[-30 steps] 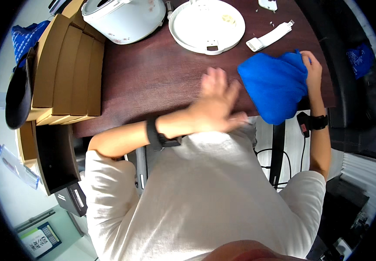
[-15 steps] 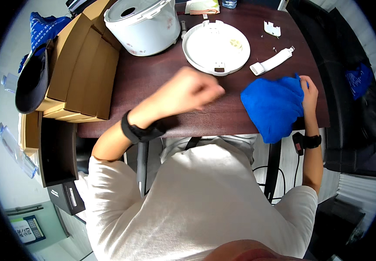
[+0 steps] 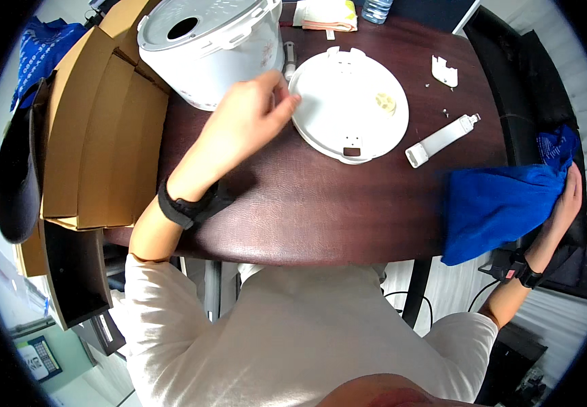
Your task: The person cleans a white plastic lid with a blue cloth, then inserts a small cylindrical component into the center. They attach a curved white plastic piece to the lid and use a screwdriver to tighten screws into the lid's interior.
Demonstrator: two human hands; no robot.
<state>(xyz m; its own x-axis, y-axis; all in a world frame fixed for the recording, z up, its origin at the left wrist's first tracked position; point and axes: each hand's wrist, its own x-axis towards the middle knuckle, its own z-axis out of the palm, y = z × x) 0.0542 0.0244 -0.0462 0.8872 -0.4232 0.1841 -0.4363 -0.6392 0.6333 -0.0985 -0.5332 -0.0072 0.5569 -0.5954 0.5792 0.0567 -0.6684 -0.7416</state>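
Note:
My right hand point(image 3: 567, 198) grips a blue cloth point(image 3: 500, 207) by its far right corner, beyond the table's right edge. The cloth hangs spread to the left of the hand, its left part over the table corner. In front of the white rice cooker body point(image 3: 222, 71) hovers my left hand point(image 3: 249, 115), fingers loosely curled and thumb apart, with nothing visible in it. Right of its thumb lies a round white lid part point(image 3: 337, 102) with a small cream-coloured round piece point(image 3: 385, 103) on it. A white handle point(image 3: 443, 140) rests farther right.
A small white plastic piece point(image 3: 444, 72) and tiny screws point(image 3: 445, 111) lie at the right of the table point(image 3: 320, 217). Cardboard boxes point(image 3: 107, 142) stand left. Behind are a folded cloth point(image 3: 326, 15) and a clear bottle point(image 3: 376, 9). A black sofa point(image 3: 531, 88) is at right.
My right hand has carried the blue cloth rightward, past the table edge. My left hand has moved left and away from me, toward the cooker, its thumb now apart. The view has shifted.

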